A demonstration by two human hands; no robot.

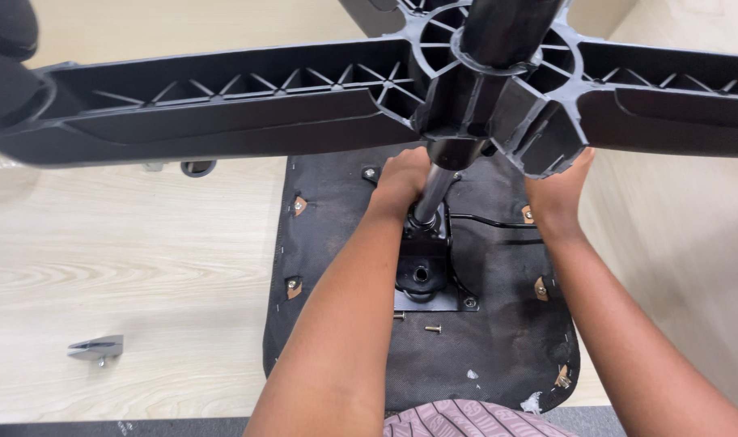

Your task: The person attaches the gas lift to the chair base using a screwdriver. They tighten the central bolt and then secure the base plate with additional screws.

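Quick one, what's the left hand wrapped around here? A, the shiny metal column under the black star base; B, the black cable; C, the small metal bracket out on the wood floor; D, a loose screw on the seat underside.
A: the left hand grips the metal column just below the star base, while the loose screw and bracket lie untouched.

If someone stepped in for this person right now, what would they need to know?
Left hand: gripped round the metal column just above the black mechanism.
Right hand: under the star base, partly hidden; grip unclear.
The seat lies upside down on the floor, the column stands in the mechanism, the base is on the column.
Loose: screw on the seat, metal bracket on the floor.
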